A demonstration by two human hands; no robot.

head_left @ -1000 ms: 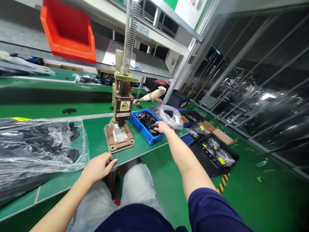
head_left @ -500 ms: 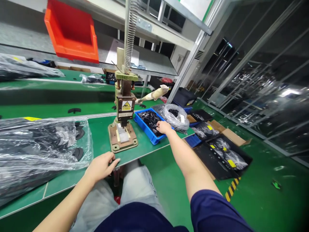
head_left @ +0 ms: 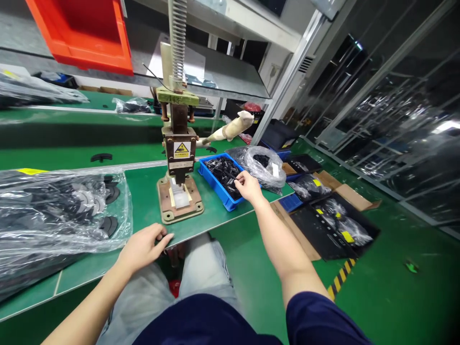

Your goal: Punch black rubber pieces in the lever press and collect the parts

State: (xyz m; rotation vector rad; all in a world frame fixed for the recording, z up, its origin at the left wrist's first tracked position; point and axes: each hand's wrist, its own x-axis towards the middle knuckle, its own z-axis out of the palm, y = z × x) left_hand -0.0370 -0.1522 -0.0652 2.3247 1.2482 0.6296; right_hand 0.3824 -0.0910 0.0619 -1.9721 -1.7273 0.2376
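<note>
My right hand (head_left: 248,186) is over the near right side of a blue tray (head_left: 216,188), with thumb and fingers pinched on a small black part (head_left: 234,178). Many similar black pieces (head_left: 223,168) fill the tray; their exact shape is too small to tell. My left hand (head_left: 145,244) rests at the table's front edge, fingers loosely bent and thumb held apart, with nothing visible in it. Between the hands stands a hand press (head_left: 180,143) with a warning label. A pale block (head_left: 180,197) sits on its base under the ram.
A clear bag of dark curved pieces (head_left: 64,206) covers the table's left side. A coil of clear plastic wrap (head_left: 275,167) lies right of the tray. The press lever (head_left: 233,128) sticks out rightward. An orange bin (head_left: 89,38) hangs at the upper left. Open boxes (head_left: 341,225) stand at the right.
My right hand has lifted slightly from among the black pieces, and a small part now shows at its fingertips. My left hand stays at the table edge. The view has shifted a little.
</note>
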